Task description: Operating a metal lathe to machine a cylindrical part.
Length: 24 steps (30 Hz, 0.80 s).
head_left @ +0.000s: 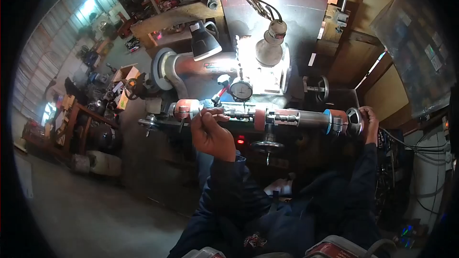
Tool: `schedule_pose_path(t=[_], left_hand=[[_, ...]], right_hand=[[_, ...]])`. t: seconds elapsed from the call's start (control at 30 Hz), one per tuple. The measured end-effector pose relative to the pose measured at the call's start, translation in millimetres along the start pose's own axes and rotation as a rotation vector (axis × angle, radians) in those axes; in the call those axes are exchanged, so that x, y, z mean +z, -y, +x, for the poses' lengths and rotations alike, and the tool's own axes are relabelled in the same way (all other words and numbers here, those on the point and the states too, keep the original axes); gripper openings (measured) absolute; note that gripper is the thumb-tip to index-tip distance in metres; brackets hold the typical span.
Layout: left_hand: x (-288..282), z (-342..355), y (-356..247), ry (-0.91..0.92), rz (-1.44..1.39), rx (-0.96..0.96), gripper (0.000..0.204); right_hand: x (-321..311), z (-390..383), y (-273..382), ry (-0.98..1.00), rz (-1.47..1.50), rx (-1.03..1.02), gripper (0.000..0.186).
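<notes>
My left hand (213,138) is raised at the left end of a thin stepped metal shaft (239,114). Its thumb and fingers are pinched together beside a red cylindrical holder (183,109); what lies between the fingertips is too small to make out. My right hand (370,120) is wrapped round the rim of a metal handwheel (354,122) at the machine's right end. Between the hands, the shaft runs level toward a grey cylinder (312,118) and a red and blue collar (335,121). A round dial gauge (241,91) stands just behind the shaft.
A lit work lamp (270,47) hangs over the machine bed, with a dark lamp shade (204,42) to its left. A lower handwheel (267,147) projects toward me, and another handwheel (323,89) sits behind at right. Cables (420,148) run along the right.
</notes>
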<state>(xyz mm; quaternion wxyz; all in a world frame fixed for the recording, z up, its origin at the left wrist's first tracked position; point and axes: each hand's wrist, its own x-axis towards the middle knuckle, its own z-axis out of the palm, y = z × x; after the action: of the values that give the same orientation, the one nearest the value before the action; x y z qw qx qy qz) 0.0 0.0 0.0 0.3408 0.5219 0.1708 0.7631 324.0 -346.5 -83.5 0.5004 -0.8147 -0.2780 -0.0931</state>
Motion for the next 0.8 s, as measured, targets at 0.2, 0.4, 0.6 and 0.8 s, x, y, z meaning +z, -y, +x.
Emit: schedule_pose_path(t=[0.2, 0.4, 0.6, 0.8], left_hand=[[-2.7, 9.5, -3.1, 0.011, -0.056, -0.236, 0.023], [-5.9, 11.2, -9.3, 0.049, -0.049, -0.306, 0.026], [-6.4, 8.2, -4.8, 0.063, -0.061, -0.294, 0.026], [-2.0, 1.7, -1.9, 0.11, -0.167, -0.36, 0.018]], right_hand=[[11.8, -0.8, -12.4, 0.241, 0.415, 0.214, 0.012], [6.9, -38.1, -20.9, 0.307, 0.084, 0.278, 0.019], [-13.8, -65.6, 7.3, 0.253, -0.116, 0.265, 0.022], [-18.5, -46.8, 51.1, 0.092, -0.192, 0.019, 0.036]])
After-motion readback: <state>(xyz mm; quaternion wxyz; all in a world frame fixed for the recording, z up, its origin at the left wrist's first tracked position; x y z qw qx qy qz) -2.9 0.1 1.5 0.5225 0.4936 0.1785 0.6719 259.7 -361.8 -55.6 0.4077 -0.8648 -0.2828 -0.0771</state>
